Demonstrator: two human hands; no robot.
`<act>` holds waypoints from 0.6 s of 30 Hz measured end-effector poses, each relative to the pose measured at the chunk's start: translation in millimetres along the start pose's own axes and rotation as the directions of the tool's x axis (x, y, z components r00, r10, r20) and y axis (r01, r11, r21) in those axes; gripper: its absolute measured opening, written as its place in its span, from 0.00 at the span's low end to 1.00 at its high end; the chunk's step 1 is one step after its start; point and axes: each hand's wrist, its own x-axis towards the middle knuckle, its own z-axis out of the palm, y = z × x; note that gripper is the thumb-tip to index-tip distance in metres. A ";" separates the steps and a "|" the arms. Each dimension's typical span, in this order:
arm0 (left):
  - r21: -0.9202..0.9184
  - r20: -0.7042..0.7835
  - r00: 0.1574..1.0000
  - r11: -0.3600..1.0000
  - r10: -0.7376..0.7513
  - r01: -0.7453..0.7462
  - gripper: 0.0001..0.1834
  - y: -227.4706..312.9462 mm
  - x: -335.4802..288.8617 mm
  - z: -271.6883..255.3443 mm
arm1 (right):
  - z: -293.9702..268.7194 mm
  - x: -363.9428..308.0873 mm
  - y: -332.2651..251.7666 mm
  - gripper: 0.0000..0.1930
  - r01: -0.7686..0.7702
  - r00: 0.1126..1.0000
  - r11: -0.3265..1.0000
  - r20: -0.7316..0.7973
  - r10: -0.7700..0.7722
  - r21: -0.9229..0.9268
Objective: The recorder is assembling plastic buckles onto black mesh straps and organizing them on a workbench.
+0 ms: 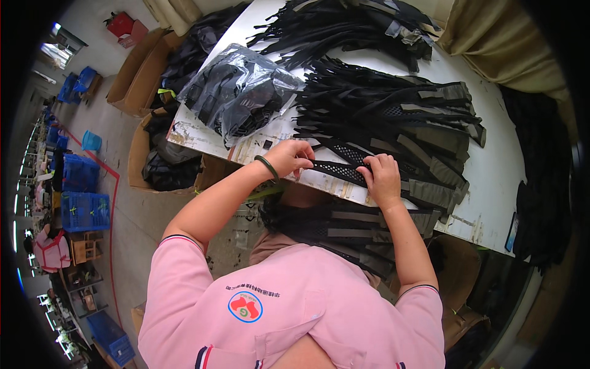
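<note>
Between my two hands runs a black mesh fabric strap piece, stretched along the front edge of the white table. My left hand, with a dark green bangle at the wrist, pinches its narrow left end. The fingers of my right hand are closed on its wider part. Just beyond lies a big pile of similar black strap pieces, with thin tails to the left and grey-banded ends to the right. More of these pieces hang over my lap below the table edge.
A clear plastic bag of black buckles sits left of the pile. Another heap of black straps lies at the far side. Cardboard boxes with dark material stand left of the table. Blue crates line the floor farther left.
</note>
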 end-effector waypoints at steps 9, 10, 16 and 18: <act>-0.275 -0.202 0.978 0.961 -0.052 -0.006 0.05 -29.3 -26.0 -18.8 | -7.0 3.1 9.0 0.12 0.077 0.997 0.997 -0.016 -0.077 -0.011; -0.275 -0.215 0.975 0.961 -0.054 -0.007 0.05 -29.4 -28.5 -18.2 | -6.2 10.9 -2.5 0.12 0.088 0.996 0.996 -0.018 -0.088 -0.005; -0.438 -0.141 0.979 0.878 0.148 -0.196 0.05 -13.3 -24.8 3.6 | 28.6 47.3 -100.4 0.16 -0.124 0.986 0.773 0.162 0.028 0.622; -0.310 -0.120 0.987 0.940 0.108 -0.141 0.05 -9.5 -22.8 -20.2 | 46.6 43.7 -91.3 0.14 -0.309 0.936 0.655 0.343 0.081 0.690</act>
